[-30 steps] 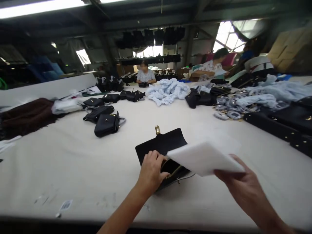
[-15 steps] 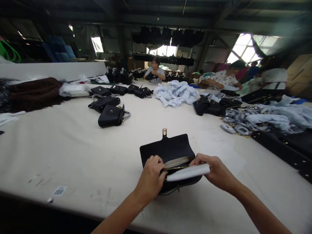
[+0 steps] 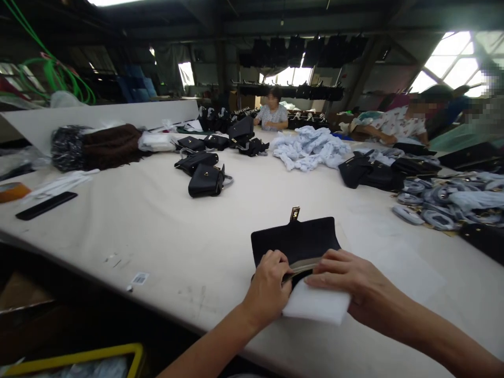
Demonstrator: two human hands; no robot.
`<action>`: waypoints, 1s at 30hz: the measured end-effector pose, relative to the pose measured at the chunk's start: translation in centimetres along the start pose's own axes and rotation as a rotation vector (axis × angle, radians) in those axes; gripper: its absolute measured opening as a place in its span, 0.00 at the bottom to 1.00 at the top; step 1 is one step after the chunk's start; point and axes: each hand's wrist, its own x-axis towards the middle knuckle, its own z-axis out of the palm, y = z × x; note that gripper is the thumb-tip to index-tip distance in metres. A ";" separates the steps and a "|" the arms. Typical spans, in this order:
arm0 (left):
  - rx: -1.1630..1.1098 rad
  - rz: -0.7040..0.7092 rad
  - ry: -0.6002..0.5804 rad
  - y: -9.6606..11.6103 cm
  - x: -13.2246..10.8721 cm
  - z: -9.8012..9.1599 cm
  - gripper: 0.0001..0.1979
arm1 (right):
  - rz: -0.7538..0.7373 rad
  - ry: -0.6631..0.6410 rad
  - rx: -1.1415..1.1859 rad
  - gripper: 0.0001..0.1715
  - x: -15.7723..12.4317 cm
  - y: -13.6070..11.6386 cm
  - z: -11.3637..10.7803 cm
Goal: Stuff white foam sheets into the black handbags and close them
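Note:
A black handbag (image 3: pixel 296 240) lies in front of me on the white table (image 3: pixel 165 226), its flap thrown back with a gold clasp at the far edge. My left hand (image 3: pixel 270 289) is closed on the bag's near left edge at the opening. My right hand (image 3: pixel 350 286) lies over a white foam sheet (image 3: pixel 315 307), fingers extended and pressing it toward the bag's opening. The sheet covers the front of the bag.
Several black bags (image 3: pixel 207 181) lie at mid-left, and more bags (image 3: pixel 366 170) at right. A pile of pale blue cloth (image 3: pixel 309 147) sits mid-table. Wrapped straps (image 3: pixel 429 202) lie at right. A dark flat bar (image 3: pixel 46 205) lies near the left edge. Other people work at the far side.
My right hand brought the foam sheet in from the right and down onto the bag's opening. My view has swung to the left. My left hand stays on the bag.

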 end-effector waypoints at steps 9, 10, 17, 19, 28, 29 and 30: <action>-0.019 -0.081 0.072 0.1 0.1 0.2 0.15 | 0.126 0.072 -0.180 0.19 1.2 1.4 1.0; -0.022 -0.095 0.083 0.0 0.1 0.2 0.14 | 0.167 0.056 -0.202 0.20 1.5 1.3 1.0; -0.146 -0.244 0.144 -0.7 0.4 -0.4 0.09 | 0.220 0.002 -0.340 0.16 2.2 0.7 2.6; -0.149 -0.238 0.178 -0.9 0.5 -0.4 0.09 | 0.224 0.045 -0.354 0.16 1.9 1.0 2.9; -0.183 -0.215 0.205 -1.2 0.0 0.4 0.11 | 0.066 -0.143 -0.257 0.12 1.8 0.7 3.2; -0.182 -0.194 0.204 -1.0 -0.2 0.5 0.11 | 0.096 -0.188 -0.233 0.13 2.0 0.7 2.7; -0.179 -0.165 0.203 -0.8 -0.3 0.6 0.11 | 0.151 -0.228 -0.219 0.13 2.2 0.6 2.1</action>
